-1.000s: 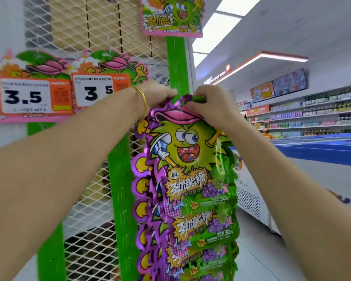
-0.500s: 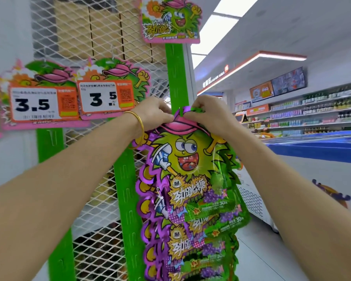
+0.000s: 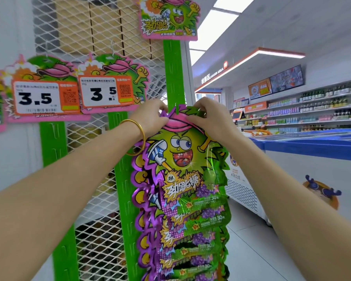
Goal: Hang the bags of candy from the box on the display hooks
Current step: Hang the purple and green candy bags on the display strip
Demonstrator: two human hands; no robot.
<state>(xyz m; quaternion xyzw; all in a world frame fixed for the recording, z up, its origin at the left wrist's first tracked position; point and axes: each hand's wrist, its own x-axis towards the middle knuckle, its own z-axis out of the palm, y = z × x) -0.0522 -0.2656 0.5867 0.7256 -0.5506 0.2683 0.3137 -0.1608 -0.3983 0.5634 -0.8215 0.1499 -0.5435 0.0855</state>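
The left hand (image 3: 150,116) and the right hand (image 3: 209,116) both pinch the pink top edge of the front candy bag (image 3: 178,155), one on each side. The bag is held up against the tall green strip (image 3: 171,74), over more bags (image 3: 193,230) that hang down below it. A gold bracelet (image 3: 139,128) is on the left wrist, and two price tags (image 3: 107,94) hang nearby

We see the bags of candy (image 3: 182,179) as one overlapping column, shiny green and purple (a spiky cartoon face in a pink cap on the top one), hanging upright against the green display strip (image 3: 171,74), the top edge pinched by our left hand (image 3: 150,116) and right hand (image 3: 209,116).
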